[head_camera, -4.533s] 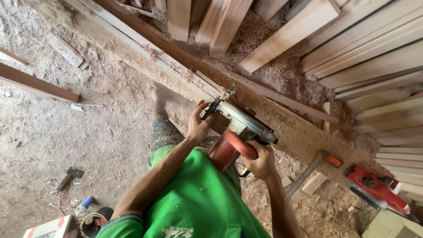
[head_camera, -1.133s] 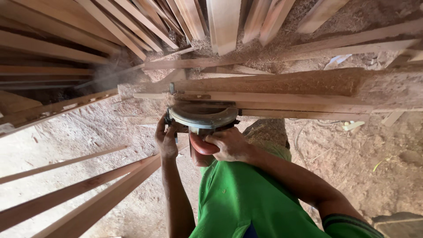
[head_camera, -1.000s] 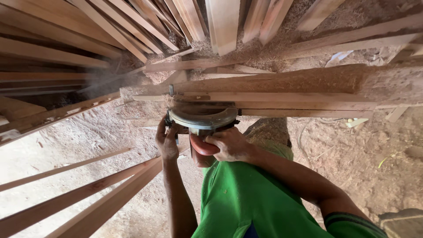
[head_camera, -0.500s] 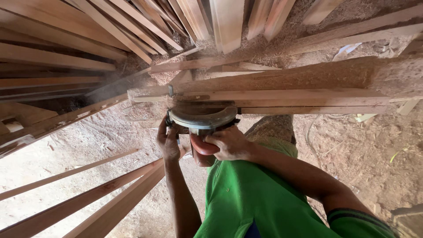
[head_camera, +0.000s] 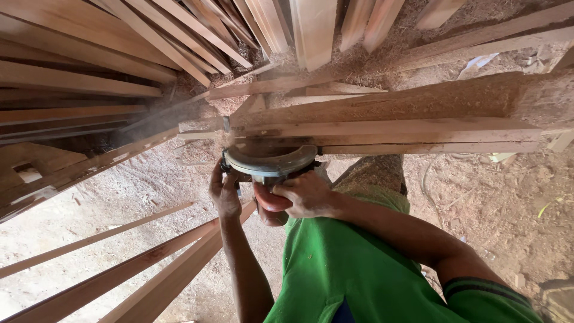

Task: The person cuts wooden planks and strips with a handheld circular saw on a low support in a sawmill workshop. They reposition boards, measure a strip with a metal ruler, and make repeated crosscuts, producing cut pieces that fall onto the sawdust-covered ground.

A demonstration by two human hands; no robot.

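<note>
At the lower left of the frame three long wooden strips (head_camera: pixel 119 272) lie slanting over the sawdust floor (head_camera: pixel 107 203). Above them, in the upper left, a stack of planks (head_camera: pixel 72 78) fans out, too many to count. One circular saw (head_camera: pixel 270 164) sits at the centre of the frame, its grey guard against the near edge of a long wooden board (head_camera: pixel 394 131) that runs to the right of the frame, with dust hanging at the board's left end. The left hand (head_camera: pixel 225 192) is wrapped on the saw's left side, forearm coming up from the bottom of the frame. The right hand (head_camera: pixel 308 194) is closed around the saw's red handle, arm bent and reaching in from the lower right, out of a green sleeve. Right of centre, heaped sawdust covers the ground.
</note>
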